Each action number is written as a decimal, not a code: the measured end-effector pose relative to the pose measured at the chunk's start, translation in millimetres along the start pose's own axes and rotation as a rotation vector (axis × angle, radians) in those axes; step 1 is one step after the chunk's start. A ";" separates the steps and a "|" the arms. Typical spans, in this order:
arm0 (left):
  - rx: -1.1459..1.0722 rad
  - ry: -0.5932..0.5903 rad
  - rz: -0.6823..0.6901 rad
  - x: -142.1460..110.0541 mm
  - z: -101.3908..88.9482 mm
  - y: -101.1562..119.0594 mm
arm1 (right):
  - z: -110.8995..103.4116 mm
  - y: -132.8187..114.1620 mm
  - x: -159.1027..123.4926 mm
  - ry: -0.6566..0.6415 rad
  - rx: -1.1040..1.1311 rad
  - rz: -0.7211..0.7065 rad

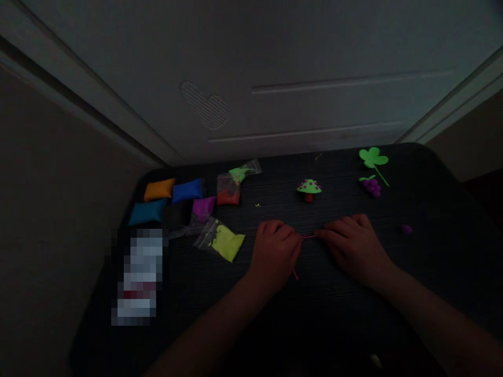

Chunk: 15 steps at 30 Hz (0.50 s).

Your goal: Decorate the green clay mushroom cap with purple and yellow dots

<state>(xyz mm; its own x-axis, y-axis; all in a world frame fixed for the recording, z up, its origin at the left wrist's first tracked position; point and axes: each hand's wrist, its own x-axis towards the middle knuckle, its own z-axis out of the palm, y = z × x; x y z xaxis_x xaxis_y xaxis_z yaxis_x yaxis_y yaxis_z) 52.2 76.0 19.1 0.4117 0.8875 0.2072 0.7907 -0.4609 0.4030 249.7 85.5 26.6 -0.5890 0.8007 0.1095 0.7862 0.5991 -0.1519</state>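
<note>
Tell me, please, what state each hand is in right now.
Left hand: closed, fingertips pinching a thin pink strand.
Right hand: closed, fingertips pinching the same strand from the other side.

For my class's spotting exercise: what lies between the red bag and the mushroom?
Yellow crumbs lie between the red bag and mushroom, in the head view.

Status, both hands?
Left hand, right hand: pinching thin pink strand. Strand spans the gap. Green-capped mushroom beyond, touching neither hand.

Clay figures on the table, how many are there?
3, excluding the loose purple lump: mushroom right of centre; clover at back right; grape bunch just in front of it.
</note>
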 end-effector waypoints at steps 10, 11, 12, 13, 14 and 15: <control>0.025 0.007 0.014 -0.4 0.5 2.3 | -3.0 -0.2 -1.8 -0.012 -0.042 0.001; 0.025 0.001 0.021 -0.4 0.5 2.9 | -3.4 0.0 -2.3 -0.010 -0.044 0.005; 0.028 -0.002 0.023 -0.6 0.3 3.2 | -3.7 -0.1 -2.5 -0.009 -0.045 0.005; 0.032 -0.002 0.019 -0.8 -0.1 3.1 | -3.8 -0.3 -2.5 -0.011 -0.043 0.000; 0.037 0.001 0.012 -1.2 -0.7 2.7 | -3.8 -0.5 -2.3 -0.012 -0.040 -0.006; 0.040 0.004 0.006 -1.6 -1.3 2.2 | -3.7 -0.8 -2.0 -0.015 -0.036 -0.013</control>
<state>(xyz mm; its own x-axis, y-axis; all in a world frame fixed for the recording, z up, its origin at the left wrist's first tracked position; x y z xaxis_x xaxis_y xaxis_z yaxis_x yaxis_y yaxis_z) 52.7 73.6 20.9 0.4151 0.8844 0.2133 0.8056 -0.4662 0.3656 250.9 83.4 30.1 -0.6018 0.7928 0.0966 0.7844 0.6095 -0.1151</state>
